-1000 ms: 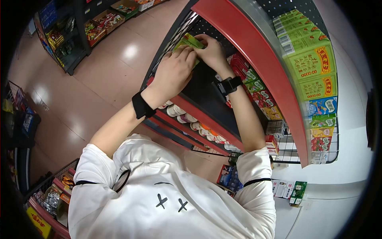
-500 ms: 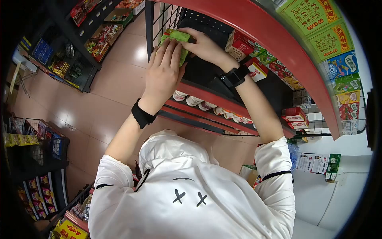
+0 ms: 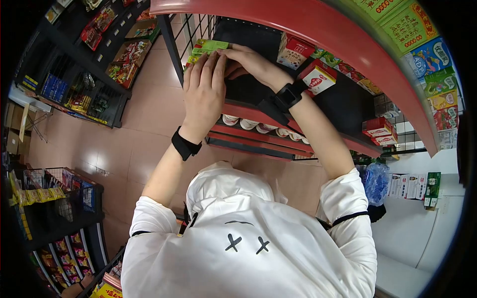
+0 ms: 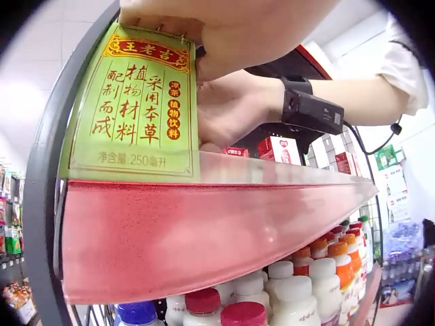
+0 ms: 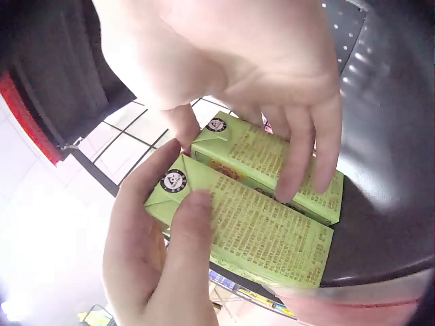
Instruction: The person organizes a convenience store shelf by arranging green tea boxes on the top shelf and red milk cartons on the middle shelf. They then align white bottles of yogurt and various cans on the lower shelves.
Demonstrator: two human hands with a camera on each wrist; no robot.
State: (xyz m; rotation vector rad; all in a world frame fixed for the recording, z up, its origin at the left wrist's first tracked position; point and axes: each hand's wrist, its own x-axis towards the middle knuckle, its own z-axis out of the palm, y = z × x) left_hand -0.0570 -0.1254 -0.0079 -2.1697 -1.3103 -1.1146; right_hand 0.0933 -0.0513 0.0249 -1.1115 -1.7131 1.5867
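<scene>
Two green drink cartons (image 5: 272, 241) stand side by side at the left end of a dark shelf (image 3: 243, 92). My left hand (image 3: 204, 97) pinches the nearer one near its top, with the thumb (image 5: 194, 227) on its side face. The right hand (image 3: 256, 67) reaches in from the right and holds the farther carton (image 5: 255, 153), thumb at its top end and fingers across its side. In the left wrist view, the nearer carton's printed front (image 4: 129, 102) faces out, upright at the shelf's red front strip (image 4: 190, 231).
Red-and-white boxes (image 3: 318, 77) stand farther right on the same shelf. Below are rows of white bottles (image 4: 296, 299). A red shelf edge (image 3: 298, 25) arches overhead, with green packs (image 3: 407, 30) above it. A black wire side panel (image 3: 186, 30) borders the left end.
The head view has turned, so more of the shelf's boxes show and the upper green packs have slid toward the corner. Both hands stay at the cartons, with the left fingers now pointing more upward.
</scene>
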